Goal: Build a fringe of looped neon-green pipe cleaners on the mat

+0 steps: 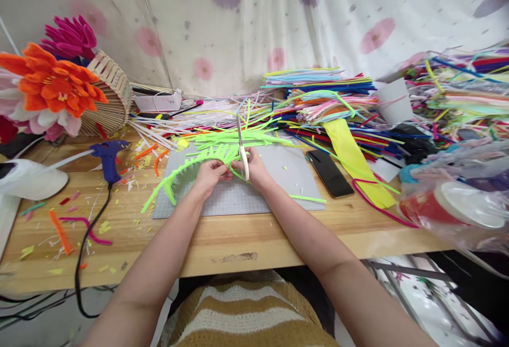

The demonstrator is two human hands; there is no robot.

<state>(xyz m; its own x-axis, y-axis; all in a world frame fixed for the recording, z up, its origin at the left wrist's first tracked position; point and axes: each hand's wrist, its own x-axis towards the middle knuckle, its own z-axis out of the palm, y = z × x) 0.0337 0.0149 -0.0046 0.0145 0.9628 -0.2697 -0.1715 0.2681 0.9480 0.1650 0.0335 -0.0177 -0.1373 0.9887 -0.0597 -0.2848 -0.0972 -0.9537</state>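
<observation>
My left hand (211, 175) is closed, its fingertips pinching a neon-green pipe-cleaner piece (170, 181). The piece curves out to the left, with many short side strands along it. Close beside it, my right hand (254, 168) is closed around white-handled scissors (244, 157), whose metal blades point away from me. Its fingertips also meet the green strands near my left fingers; whether they grip one I cannot tell. Just beyond both hands lies a heap of loose green pipe cleaners (238, 138). A grey cutting mat (226, 205) is under the work.
A blue glue gun (108, 157) with a black cord stands at left, near fuzzy flowers (59, 87) and scattered offcuts. At right lie a black phone (329, 173), a yellow strip (360, 164) and a plastic-wrapped cup (453, 204). Bundled coloured pipe cleaners (326, 85) line the back.
</observation>
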